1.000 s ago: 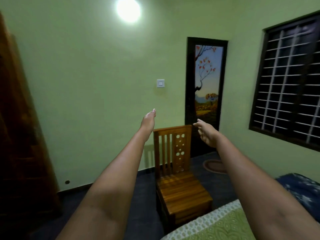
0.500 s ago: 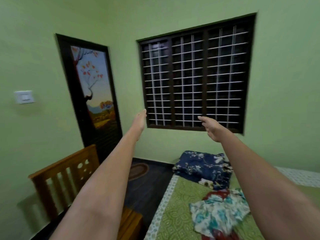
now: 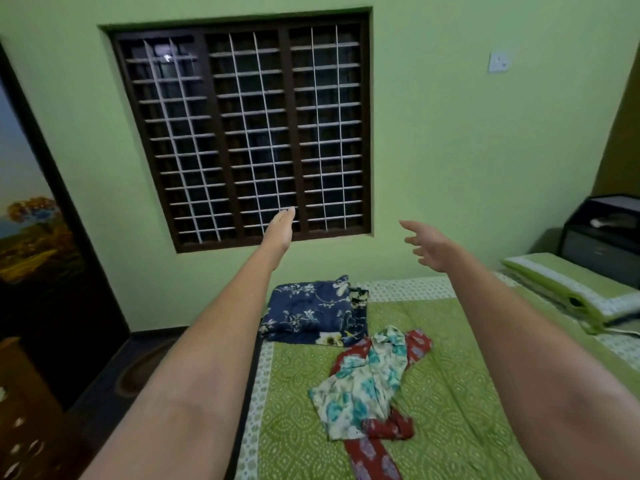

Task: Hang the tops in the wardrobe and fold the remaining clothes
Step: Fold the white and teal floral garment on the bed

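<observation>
A crumpled white garment with teal flowers lies on the green bedspread, on top of a red patterned garment. Behind them, near the bed's far left corner, sits a folded navy floral cloth. Both my arms stretch forward above the bed. My left hand is flat with straight fingers and holds nothing. My right hand has its fingers spread and relaxed, also empty. Both hands hover well above the clothes. The wardrobe is out of view.
A barred dark window fills the far wall. A green pillow lies at the bed's right, with a dark bedside cabinet behind it. A painted door and part of a wooden chair are at the left.
The view has swung right, from the chair and door to the window and the bed. Both arms stayed stretched forward; the right hand's fingers have spread.
</observation>
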`<state>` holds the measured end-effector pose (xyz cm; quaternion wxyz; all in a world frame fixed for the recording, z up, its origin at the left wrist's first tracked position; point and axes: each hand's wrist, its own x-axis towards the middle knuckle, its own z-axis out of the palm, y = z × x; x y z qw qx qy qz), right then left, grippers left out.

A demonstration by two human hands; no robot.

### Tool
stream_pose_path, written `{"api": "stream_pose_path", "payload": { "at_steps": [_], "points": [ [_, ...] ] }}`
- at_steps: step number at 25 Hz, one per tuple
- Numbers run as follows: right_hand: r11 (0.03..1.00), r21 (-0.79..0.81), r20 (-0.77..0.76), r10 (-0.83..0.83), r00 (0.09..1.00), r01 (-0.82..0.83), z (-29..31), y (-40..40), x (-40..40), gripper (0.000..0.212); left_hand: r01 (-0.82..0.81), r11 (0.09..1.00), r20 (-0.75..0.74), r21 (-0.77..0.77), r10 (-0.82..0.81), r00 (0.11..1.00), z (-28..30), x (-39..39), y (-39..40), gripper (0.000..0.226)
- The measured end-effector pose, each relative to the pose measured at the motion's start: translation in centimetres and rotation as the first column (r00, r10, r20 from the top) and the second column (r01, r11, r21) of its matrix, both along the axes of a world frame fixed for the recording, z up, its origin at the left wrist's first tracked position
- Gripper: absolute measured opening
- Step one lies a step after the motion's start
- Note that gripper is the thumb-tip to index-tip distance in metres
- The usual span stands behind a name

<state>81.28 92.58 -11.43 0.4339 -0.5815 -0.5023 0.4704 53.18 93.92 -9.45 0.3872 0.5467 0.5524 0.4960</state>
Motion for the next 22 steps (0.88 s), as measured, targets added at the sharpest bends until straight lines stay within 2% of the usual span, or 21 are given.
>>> {"api": "stream_pose_path", "payload": {
  "at_steps": [5,8,12,14,16,19,22],
  "points": [
    [0.978,-0.209,0.091,-0.004,0.996,0.023,-9.3,4.1,-0.4,0.061,-0.056,0.993,-0.150,-0.104,0.040,0.988,-8.3,0.3,4.6,0.054],
    [0.947,-0.318,0.140,0.002,0.990,0.043,-16.6,7.0,-0.7,0.049,-0.046,0.971,-0.191,-0.236,0.000,0.982,-15.9,0.8,7.5,0.053],
    [0.861,-0.505,0.192,0.036,0.981,0.067,-28.1,10.2,-0.4,0.043,-0.053,0.884,-0.234,-0.464,-0.065,0.970,-28.6,2.1,10.5,0.057],
    [0.827,-0.554,0.287,0.081,0.954,0.097,-34.2,11.6,-0.3,0.038,-0.045,0.831,-0.261,-0.555,-0.123,0.958,-35.3,2.8,11.3,0.057],
    [0.807,-0.584,0.364,0.159,0.918,0.091,-40.3,12.4,-0.2,0.034,-0.025,0.780,-0.311,-0.625,-0.219,0.925,-41.9,3.5,11.5,0.056],
    [0.744,-0.666,0.380,0.275,0.883,0.055,-49.0,13.5,-0.4,0.032,0.030,0.698,-0.313,-0.715,-0.358,0.880,-51.1,4.7,11.4,0.056],
    [0.765,-0.643,0.465,0.348,0.814,0.041,-56.6,14.7,-0.7,0.029,0.075,0.653,-0.267,-0.754,-0.409,0.873,-58.3,5.8,10.9,0.057]
  ]
}}
